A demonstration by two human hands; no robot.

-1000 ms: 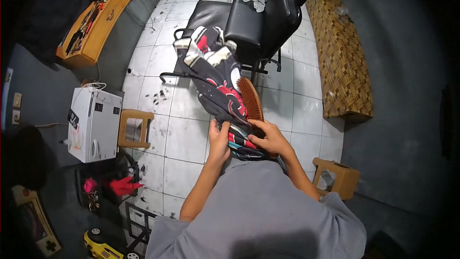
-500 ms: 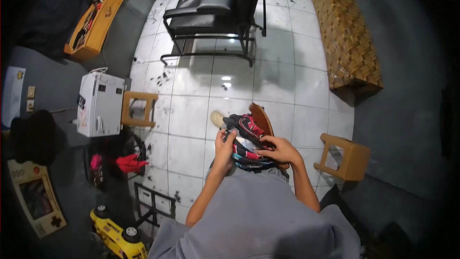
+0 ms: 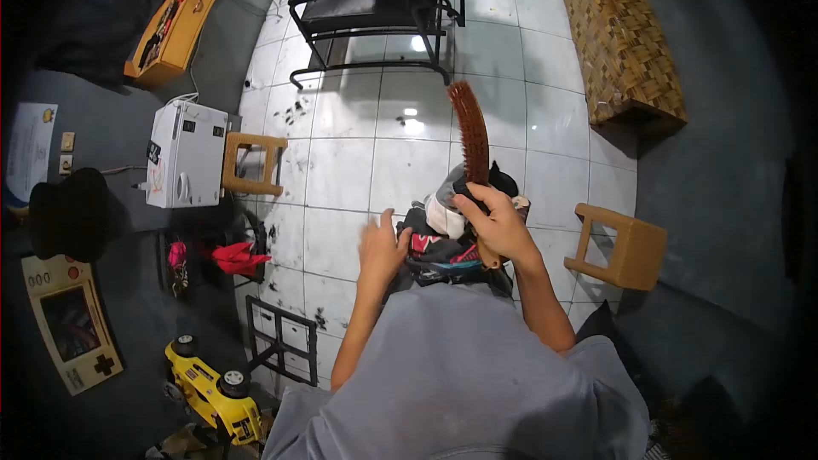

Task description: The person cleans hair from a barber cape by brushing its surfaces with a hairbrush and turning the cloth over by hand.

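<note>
My right hand is closed around a long curved brush with reddish-brown bristles. The brush points up and away from me, and part of its wooden handle shows below my fingers. On my lap lies a bundled black cloth item with red, white and teal parts; I cannot make out whether it is a bag. A white and grey piece sits at its far side, partly behind my right hand. My left hand, slightly blurred, is open beside the bundle's left edge, thumb and fingers apart.
Ahead stands a black padded chair on white tiles with dark tufts scattered about. A tan stool is to my right, another stool by a small white fridge at left. A woven box lines the right wall.
The brush, earlier lying against the bundle's far right side, is now raised in my right hand. My left hand has let go of the bundle and moved left.
</note>
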